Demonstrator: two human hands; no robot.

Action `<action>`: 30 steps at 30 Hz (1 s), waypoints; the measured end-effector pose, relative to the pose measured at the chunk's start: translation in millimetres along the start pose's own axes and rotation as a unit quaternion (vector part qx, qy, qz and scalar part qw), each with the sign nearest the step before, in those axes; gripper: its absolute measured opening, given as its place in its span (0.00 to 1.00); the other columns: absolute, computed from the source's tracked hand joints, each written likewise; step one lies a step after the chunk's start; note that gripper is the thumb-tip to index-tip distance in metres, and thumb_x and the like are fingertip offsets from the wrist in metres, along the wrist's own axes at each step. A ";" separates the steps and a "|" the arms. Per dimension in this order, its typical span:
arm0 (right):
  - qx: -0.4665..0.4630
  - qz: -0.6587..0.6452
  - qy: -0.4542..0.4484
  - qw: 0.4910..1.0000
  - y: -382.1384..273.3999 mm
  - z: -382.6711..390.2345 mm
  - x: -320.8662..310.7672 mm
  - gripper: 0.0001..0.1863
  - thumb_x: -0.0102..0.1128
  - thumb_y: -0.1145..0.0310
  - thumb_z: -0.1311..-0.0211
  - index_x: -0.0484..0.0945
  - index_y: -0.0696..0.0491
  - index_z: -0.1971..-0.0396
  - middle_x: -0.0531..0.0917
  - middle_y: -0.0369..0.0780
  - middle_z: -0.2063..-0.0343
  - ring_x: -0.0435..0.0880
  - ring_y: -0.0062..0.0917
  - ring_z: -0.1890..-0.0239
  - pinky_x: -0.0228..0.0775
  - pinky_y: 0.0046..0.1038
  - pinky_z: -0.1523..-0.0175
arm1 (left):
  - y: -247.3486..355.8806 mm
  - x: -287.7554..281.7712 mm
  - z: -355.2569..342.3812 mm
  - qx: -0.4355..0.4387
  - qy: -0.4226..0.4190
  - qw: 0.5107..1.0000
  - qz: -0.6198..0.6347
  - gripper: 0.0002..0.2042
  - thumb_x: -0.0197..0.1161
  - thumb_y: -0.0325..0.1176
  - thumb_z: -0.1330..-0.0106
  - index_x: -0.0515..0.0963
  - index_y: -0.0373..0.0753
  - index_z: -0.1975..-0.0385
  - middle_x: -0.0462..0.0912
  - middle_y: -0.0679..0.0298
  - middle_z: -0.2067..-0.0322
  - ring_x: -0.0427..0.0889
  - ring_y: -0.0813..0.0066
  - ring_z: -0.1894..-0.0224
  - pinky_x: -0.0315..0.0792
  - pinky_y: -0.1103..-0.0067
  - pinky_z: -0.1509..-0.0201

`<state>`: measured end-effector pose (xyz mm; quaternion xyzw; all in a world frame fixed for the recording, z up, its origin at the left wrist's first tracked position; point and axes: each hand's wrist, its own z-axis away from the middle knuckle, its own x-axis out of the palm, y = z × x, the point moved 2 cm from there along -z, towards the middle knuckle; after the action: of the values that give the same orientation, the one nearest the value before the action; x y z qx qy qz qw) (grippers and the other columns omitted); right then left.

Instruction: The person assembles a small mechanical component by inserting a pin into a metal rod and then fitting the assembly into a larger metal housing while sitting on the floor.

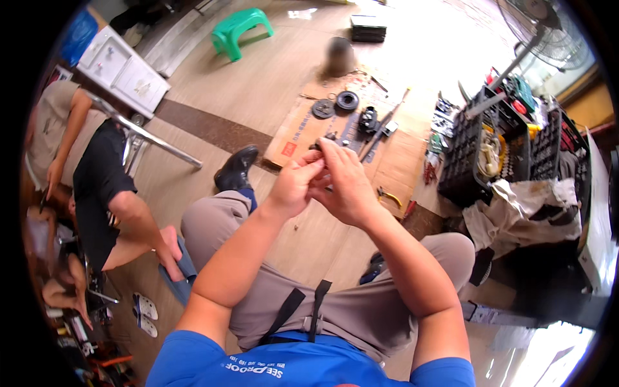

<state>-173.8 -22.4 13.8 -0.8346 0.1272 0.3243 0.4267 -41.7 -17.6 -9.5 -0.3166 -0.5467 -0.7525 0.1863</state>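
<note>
My left hand (293,184) and my right hand (345,184) meet in front of me above my knees, fingers pinched together around a small dark part (322,147) that is mostly hidden between the fingertips. I cannot tell which hand carries it. I am seated, with my tan trousers (361,309) below the hands. Beyond my hands a flattened cardboard sheet (303,132) lies on the floor with dark round metal parts (347,100), a black mechanical piece (367,119) and long tools on it.
A black crate (480,151) full of tools stands at right beside crumpled cloth (522,209). Pliers (389,195) lie on the floor. A green stool (240,29), a white cabinet (122,64) and a fan (538,19) stand farther off. Other people sit at left (97,174).
</note>
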 end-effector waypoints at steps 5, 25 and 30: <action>0.009 -0.006 0.024 1.000 17.1 -0.2 0.8 0.19 0.65 0.70 0.54 0.79 0.53 0.58 0.79 0.42 0.60 0.73 0.41 0.53 0.67 0.35 0.48 | 1.2 -14.0 9.5 -0.039 -0.103 0.994 -0.001 0.09 0.52 0.29 0.28 0.78 0.39 0.55 0.82 0.62 0.58 0.81 0.72 0.54 0.76 0.69 0.49; 0.127 -0.194 -0.124 0.965 18.6 -0.8 3.3 0.09 0.54 0.66 0.33 0.76 0.56 0.71 0.77 0.39 0.75 0.79 0.30 0.70 0.70 0.33 0.64 | 23.5 -10.6 15.6 0.150 0.026 0.951 -0.268 0.05 0.61 0.24 0.34 0.81 0.34 0.61 0.83 0.57 0.59 0.82 0.73 0.60 0.79 0.77 0.59; 0.246 -0.538 -0.288 0.753 14.1 1.2 9.7 0.15 0.51 0.62 0.28 0.77 0.55 0.71 0.70 0.29 0.81 0.67 0.12 0.79 0.61 0.17 0.73 | 28.6 -5.4 19.4 0.118 -0.040 0.991 -0.047 0.05 0.61 0.21 0.36 0.82 0.34 0.63 0.85 0.60 0.69 0.82 0.75 0.62 0.78 0.79 0.61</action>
<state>-173.9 -29.4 -1.9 -0.4988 -0.3964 0.2241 0.7374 -14.5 -9.2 10.9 -0.2959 -0.6527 -0.6778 0.1644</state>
